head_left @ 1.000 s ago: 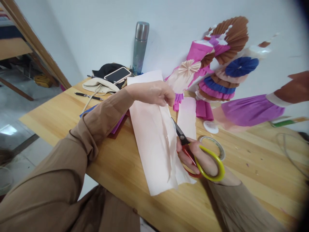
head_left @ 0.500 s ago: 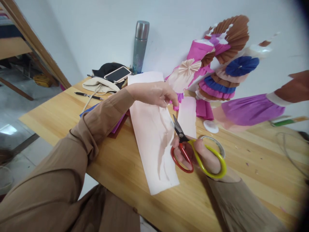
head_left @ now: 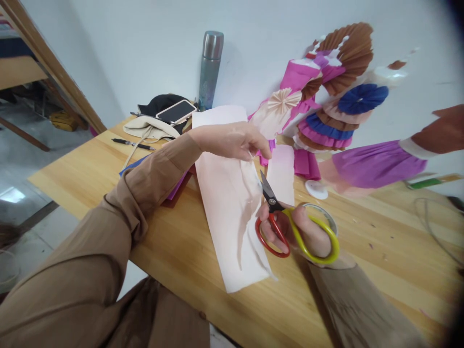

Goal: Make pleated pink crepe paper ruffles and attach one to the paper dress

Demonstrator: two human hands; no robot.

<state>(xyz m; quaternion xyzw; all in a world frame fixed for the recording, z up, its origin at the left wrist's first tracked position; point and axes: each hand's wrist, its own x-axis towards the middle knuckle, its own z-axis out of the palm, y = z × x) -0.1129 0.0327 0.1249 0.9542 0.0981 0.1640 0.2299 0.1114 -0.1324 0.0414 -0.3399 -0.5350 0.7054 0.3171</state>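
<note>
A long sheet of pale pink crepe paper lies on the wooden table, its right part creased and lifted. My left hand reaches across its upper half, fingers bent in a pinch on the sheet's right edge; the fingertips are partly hidden. In my right hand is a pair of scissors with one red and one yellow handle. Their dark blades are slightly apart and point up and away, beside the sheet's right edge. A smaller pale paper strip lies just behind the blades.
A roll of tape and a white disc are right of the scissors. Paper dolls in ruffled crepe lean at the wall. Behind my left arm are a thermos, a phone, cloth pouches and a pen.
The sheet's lower right corner has shifted a little to the right. My left fingers have moved slightly right, and the scissors have barely moved.
</note>
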